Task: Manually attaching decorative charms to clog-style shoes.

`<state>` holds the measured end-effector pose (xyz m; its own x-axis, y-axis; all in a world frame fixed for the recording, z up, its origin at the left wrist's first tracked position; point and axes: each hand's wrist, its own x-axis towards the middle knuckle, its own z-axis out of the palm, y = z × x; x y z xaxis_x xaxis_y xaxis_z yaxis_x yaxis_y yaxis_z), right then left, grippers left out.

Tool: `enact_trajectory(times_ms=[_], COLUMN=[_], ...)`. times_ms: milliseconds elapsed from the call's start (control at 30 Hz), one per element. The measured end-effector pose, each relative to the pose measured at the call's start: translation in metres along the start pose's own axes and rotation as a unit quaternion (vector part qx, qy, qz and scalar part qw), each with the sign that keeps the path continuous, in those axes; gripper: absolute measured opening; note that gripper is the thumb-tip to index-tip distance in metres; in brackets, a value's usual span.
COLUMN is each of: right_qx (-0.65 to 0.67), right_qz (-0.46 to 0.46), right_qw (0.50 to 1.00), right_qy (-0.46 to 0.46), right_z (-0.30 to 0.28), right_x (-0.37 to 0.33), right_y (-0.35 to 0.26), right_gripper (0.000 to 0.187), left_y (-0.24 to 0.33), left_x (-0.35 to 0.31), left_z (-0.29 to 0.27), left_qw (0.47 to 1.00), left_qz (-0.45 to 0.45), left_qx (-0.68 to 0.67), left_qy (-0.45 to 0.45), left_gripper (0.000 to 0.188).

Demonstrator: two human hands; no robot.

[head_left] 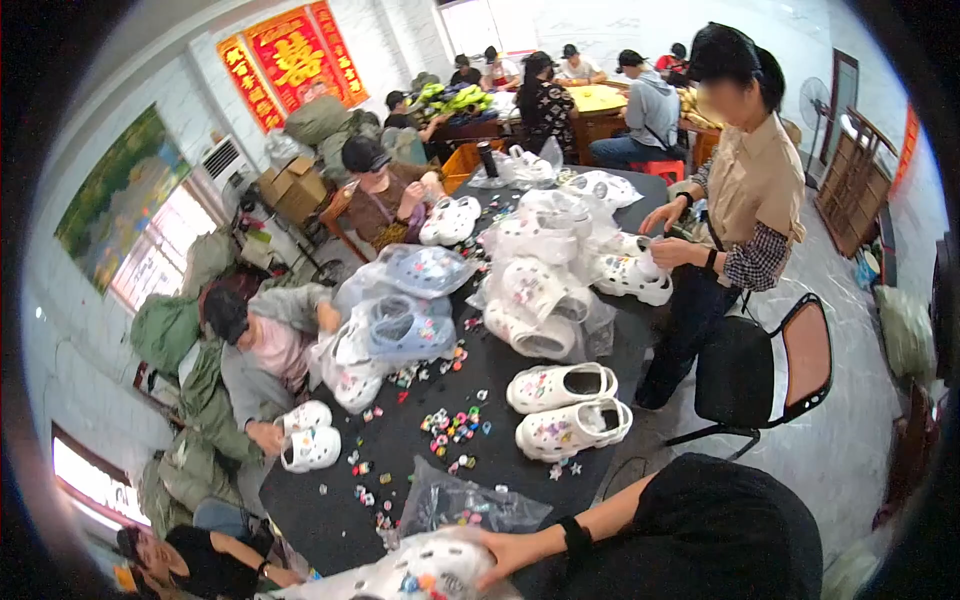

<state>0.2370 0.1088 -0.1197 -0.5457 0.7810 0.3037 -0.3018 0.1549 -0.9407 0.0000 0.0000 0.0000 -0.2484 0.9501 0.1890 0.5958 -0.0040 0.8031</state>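
A white clog [440,568] with small colourful charms on it sits right at the near edge of the black table [300,512], partly blurred and cut off below. The right hand [515,556] comes in from the table's near right corner, and its fingers curl round the clog's right end, gripping it; some of them are hidden. I can't tell how the left hand's fingers are set. Nor can I tell whether the clog touches the tabletop.

Just beyond the clog, a clear plastic bag [468,500] lies crumpled on the table's near part. Loose charms [458,427] in many colours are scattered up the table's middle. On the table's right side stands a decorated pair of white clogs [570,412], side by side. Farther up the table, bagged white clogs [540,300] lie heaped, with bagged blue clogs [410,328] on the table's left side.

Around the table, a person in grey sleeves [250,365] sits at the left, one hand at a smaller pair of clogs [310,440]. A person in a tan top [755,190] stands at the table's right, both hands at more white clogs. A black chair [738,372] stands to the table's right.
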Motion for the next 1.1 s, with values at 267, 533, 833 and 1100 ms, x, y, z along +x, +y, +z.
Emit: enact_trajectory(times_ms=[267, 533, 833, 1100], right_qx=[0.373, 0.512, 0.465, 0.434], right_qz=[0.122, 0.080, -0.234, -0.284], right_qw=[0.883, 0.762, 0.753, 0.644], right_qy=[0.258, 0.388, 0.403, 0.562], right_z=[-0.083, -0.176, -0.387, -0.643], right_x=[-0.074, -0.135, -0.128, -0.106], right_y=[-0.029, -0.055, -0.162, -0.217], right_gripper=[0.080, 0.055, 0.050, 0.047], left_y=[0.053, 0.142, 0.108, 0.002], left_x=[0.087, 0.086, 0.098, 0.100], left_z=[0.140, 0.238, 0.263, 0.180], left_qw=[0.967, 0.882, 0.926, 0.970], left_qz=[0.137, 0.361, 0.198, 0.107], left_qx=[0.070, 0.034, -0.065, 0.105], left_qy=[-0.204, -0.300, -0.314, -0.190], left_gripper=[0.025, 0.056, 0.074, 0.068])
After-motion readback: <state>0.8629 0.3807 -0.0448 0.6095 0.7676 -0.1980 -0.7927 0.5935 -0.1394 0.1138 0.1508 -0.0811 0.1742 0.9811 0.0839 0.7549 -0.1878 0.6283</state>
